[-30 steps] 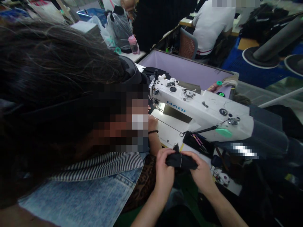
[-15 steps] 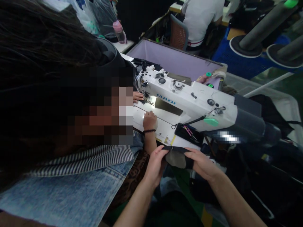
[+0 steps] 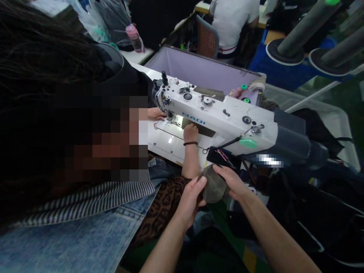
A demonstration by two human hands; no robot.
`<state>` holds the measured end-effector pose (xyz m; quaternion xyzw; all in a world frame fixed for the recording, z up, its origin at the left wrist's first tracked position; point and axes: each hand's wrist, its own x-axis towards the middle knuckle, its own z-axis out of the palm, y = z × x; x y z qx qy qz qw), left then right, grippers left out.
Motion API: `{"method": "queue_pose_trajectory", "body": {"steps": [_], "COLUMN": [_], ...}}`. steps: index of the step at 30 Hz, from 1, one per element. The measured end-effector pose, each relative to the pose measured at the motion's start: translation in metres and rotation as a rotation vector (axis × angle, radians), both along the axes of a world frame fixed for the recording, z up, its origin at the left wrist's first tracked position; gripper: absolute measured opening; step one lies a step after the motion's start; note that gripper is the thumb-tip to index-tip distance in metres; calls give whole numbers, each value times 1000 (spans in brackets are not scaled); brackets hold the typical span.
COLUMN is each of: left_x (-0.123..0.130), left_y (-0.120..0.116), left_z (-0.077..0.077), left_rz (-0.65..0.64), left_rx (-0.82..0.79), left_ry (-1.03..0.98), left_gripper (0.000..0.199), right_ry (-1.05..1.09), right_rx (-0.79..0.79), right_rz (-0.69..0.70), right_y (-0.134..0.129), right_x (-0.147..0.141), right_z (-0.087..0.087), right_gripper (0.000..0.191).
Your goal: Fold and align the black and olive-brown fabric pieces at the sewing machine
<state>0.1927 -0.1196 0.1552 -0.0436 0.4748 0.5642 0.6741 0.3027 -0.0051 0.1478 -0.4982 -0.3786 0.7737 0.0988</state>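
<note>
Between my two hands is a small grey-olive piece of fabric (image 3: 215,185), held up in front of the sewing table's edge. My left hand (image 3: 193,193) pinches its left side, thumb on top. My right hand (image 3: 231,182) grips the upper right edge, with the fingers partly hidden behind the cloth. Just beyond, a white sewing machine (image 3: 222,113) stands on the table. A co-worker's hand (image 3: 190,132) with a dark beaded bracelet is by the machine arm, and the co-worker's other hand (image 3: 156,113) lies near the needle.
At left, close by, sits the co-worker in a denim jacket (image 3: 85,231). A black pouch (image 3: 223,157) with pink-handled snips lies on the table's near edge. Behind the machine is a lilac-lined bin (image 3: 196,66). Thread stands (image 3: 286,53) rise at right; dark fabric (image 3: 309,212) is piled below.
My hands have turned the fabric, so its grey-olive face shows more and the dark band less. The co-worker's braceleted hand has moved toward the machine arm. The view has shifted slightly.
</note>
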Motion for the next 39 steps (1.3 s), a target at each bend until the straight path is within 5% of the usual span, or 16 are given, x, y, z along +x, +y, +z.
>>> {"method": "queue_pose_trajectory", "body": {"steps": [6,22,30,39], "left_x": [0,15,20,21], "left_y": [1,21,27,27], "left_z": [4,-10,-12,-6], "left_rz": [-237,-45,-182,-141], "left_rx": [60,24,26,86], "left_ry": [95,-186,-84,-198], "left_gripper": [44,53,54,55], "right_ry": [-4,-88,-70,-20], "right_rx": [83,266,329,241], "right_rz": [82,279,324,322], "right_y": [7,32,40,38], "right_x": [-3,-7,-4,-6], "right_z": [-3,-29,-35,-37], "right_gripper": [41,49,46,49]}}
